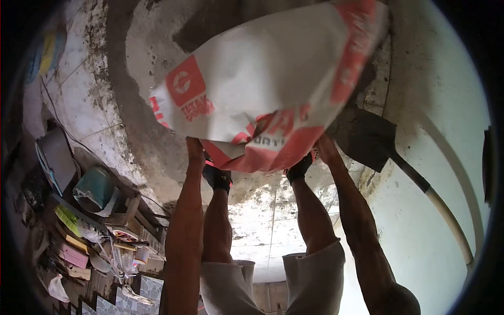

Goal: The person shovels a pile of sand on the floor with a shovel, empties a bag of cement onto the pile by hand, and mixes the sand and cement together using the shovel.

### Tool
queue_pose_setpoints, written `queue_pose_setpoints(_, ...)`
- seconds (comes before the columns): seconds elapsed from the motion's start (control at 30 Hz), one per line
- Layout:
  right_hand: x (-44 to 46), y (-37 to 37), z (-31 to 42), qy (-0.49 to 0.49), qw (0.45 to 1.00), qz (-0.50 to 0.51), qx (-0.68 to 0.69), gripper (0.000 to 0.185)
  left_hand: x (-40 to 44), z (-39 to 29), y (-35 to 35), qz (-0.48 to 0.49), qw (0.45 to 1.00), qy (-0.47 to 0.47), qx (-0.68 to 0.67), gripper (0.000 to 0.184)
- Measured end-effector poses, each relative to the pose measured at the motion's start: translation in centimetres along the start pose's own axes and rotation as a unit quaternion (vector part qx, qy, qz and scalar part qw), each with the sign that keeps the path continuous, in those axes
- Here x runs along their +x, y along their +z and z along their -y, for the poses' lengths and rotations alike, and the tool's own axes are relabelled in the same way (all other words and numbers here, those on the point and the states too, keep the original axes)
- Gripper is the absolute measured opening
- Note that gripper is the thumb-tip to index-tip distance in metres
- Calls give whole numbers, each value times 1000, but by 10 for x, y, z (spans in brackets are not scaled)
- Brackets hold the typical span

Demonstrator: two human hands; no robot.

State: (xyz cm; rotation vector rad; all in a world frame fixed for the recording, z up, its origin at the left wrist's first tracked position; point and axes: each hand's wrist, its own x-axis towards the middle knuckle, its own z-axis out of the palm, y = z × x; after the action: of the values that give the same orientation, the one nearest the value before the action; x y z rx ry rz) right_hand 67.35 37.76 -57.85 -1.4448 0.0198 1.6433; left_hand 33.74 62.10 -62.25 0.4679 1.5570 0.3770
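A large white cement bag (268, 68) with red printing hangs between my arms, its far end blurred over a grey patch on the floor. My left hand (195, 149) grips the bag's near left corner, and my right hand (326, 149) has the near right corner. The bag's edge hides most of the fingers on both sides. Creases run through the near edge, where part of a printed word shows. Just right of the bag lies the dark blade of a shovel (370, 137), its handle resting toward the wall.
Grey cement-like material (152, 31) spreads over the tiled floor beyond and left of the bag. A teal bucket (94, 186) and a clutter of boards and tools (126, 231) stand at left. A pale wall (420, 231) rises at right. My feet are below the bag.
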Motion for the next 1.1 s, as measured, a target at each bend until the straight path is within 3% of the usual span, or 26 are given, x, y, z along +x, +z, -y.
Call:
queue_pose_setpoints(0.03,0,25,32,48,994,-88,-39,74,-24,-27,19,-50,996,-60,36,44)
queue_pose_setpoints(0.13,0,36,70,94,983,-80,-136,85,-40,-19,1,-21,985,12,172,56)
queue_pose_setpoints(0.2,-5,52,100,115,973,-61,-191,91,-47,-18,-11,-27,966,-57,251,61)
queue_pose_setpoints(0.23,-9,66,120,157,966,-65,-194,91,-54,-17,-17,-33,952,-95,289,65)
queue_pose_setpoints(0.27,-6,74,133,193,959,-69,-197,92,-55,-17,-18,-44,942,-77,323,65)
queue_pose_setpoints(0.33,2,75,139,176,955,-45,-233,93,-60,-20,-14,-67,918,-43,390,67)
queue_pose_setpoints(0.47,41,33,114,198,936,-61,-286,93,-47,-44,-6,-28,878,-85,471,73)
queue_pose_setpoints(0.53,40,53,147,222,923,-70,-307,93,-31,-50,-15,-12,871,-87,483,75)
queue_pose_setpoints(0.6,39,57,154,233,918,-67,-314,92,-18,-53,-26,51,876,-105,469,74)
queue_pose_setpoints(0.67,45,43,155,214,924,-59,-313,91,-36,-97,-5,93,928,-189,307,80)
queue_pose_setpoints(0.77,74,29,130,207,973,-14,-98,78,-29,-86,3,213,962,-167,45,90)
queue_pose_setpoints(0.87,78,35,129,200,979,-22,-38,86,-18,-92,16,207,963,-138,104,96)
queue_pose_setpoints(1.1,91,32,118,218,975,-22,36,83,0,-84,19,189,962,-198,24,84)
